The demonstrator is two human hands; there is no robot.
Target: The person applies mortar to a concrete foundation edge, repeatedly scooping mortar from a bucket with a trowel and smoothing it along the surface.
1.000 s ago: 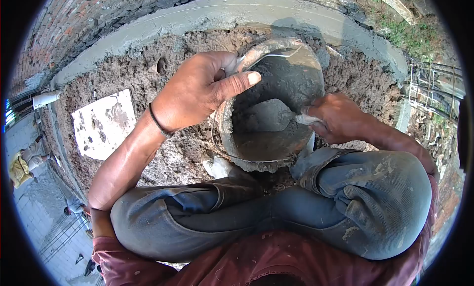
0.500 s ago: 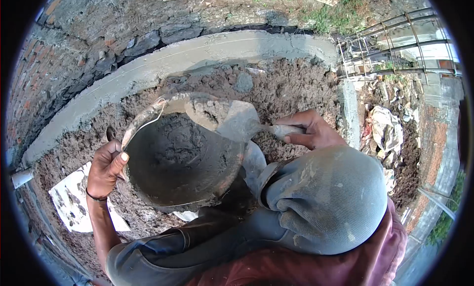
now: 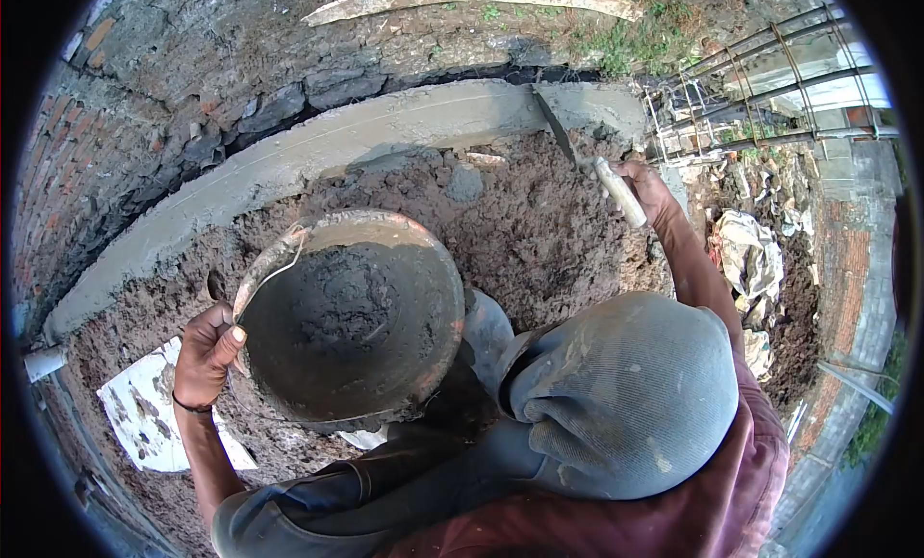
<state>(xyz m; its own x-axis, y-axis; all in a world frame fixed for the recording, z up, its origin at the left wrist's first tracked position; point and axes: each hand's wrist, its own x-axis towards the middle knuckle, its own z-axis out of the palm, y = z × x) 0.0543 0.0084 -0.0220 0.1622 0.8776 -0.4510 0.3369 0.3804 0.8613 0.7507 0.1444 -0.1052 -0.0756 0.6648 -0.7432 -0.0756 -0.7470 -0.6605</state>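
My left hand (image 3: 206,354) is closed on the rim of a round bucket (image 3: 423,365), with the thumb on the near side of the edge. Wet grey mortar (image 3: 342,298) lies in the bottom of the bucket, which leans toward me. Over to the right, my right hand (image 3: 650,190) grips the pale handle of a trowel (image 3: 616,190). The trowel's blade is turned edge-on and reaches up to the smooth grey mortar-covered beam (image 3: 423,110). Whether mortar sits on the blade cannot be made out.
Loose brown soil (image 3: 549,240) lies between the bucket and the beam. Tied steel bars (image 3: 770,86) stick out at upper right. A mortar-spotted white sheet (image 3: 144,414) lies at left, and crumpled sacking (image 3: 751,255) at right. My knee (image 3: 626,394) rises in front.
My right hand has swung the trowel from over the bucket's rim up and right to the beam. The blade has turned from flat to edge-on. My left hand keeps its hold on the bucket.
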